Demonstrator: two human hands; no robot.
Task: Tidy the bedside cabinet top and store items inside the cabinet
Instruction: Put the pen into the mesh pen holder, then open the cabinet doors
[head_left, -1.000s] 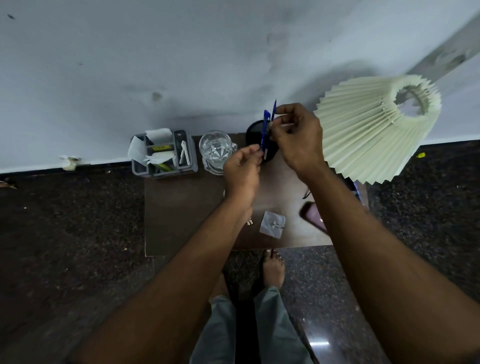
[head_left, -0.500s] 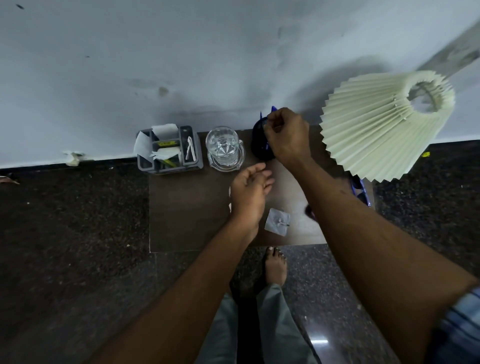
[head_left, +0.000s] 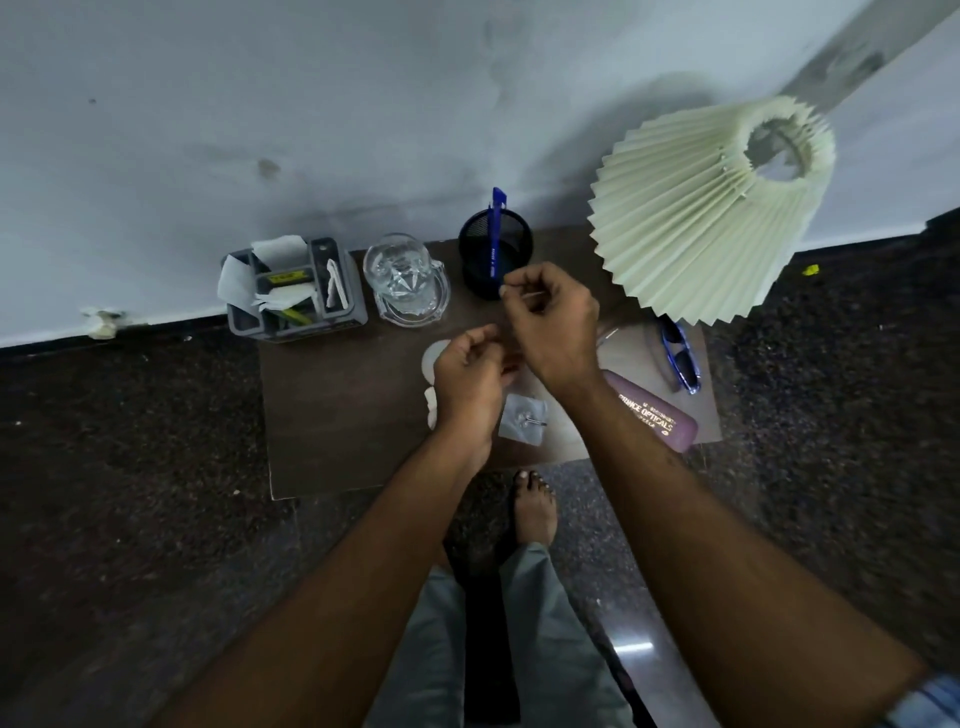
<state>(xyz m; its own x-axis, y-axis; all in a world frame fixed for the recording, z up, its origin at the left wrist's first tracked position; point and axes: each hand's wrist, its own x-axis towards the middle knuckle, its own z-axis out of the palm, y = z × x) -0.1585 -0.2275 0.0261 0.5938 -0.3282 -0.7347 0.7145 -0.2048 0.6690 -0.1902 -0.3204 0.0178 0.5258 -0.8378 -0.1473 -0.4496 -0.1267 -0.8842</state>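
The brown cabinet top (head_left: 343, 405) holds a black mesh pen holder (head_left: 514, 249) at the back, with a blue pen (head_left: 495, 234) standing in it. My right hand (head_left: 556, 327) hovers just in front of the holder, pinching a thin white stick (head_left: 522, 294) between thumb and fingers. My left hand (head_left: 467, 379) is beside it over the middle of the top, fingers curled, with nothing visible in them. A small clear packet (head_left: 524, 423) with metal bits lies between my wrists. White scraps (head_left: 432, 358) peek out from under my left hand.
A grey organiser (head_left: 343, 312) with papers and a clear glass (head_left: 405, 280) stand at the back left. A pleated lamp shade (head_left: 711, 218) overhangs the right side. Blue glasses (head_left: 680, 358) and a purple spectacle case (head_left: 660, 421) lie on the right. My bare foot (head_left: 535, 504) stands on the dark floor.
My right hand has let go of the blue pen, which now stands in the holder, and has drawn back with a thin white stick. My left hand has curled its fingers.
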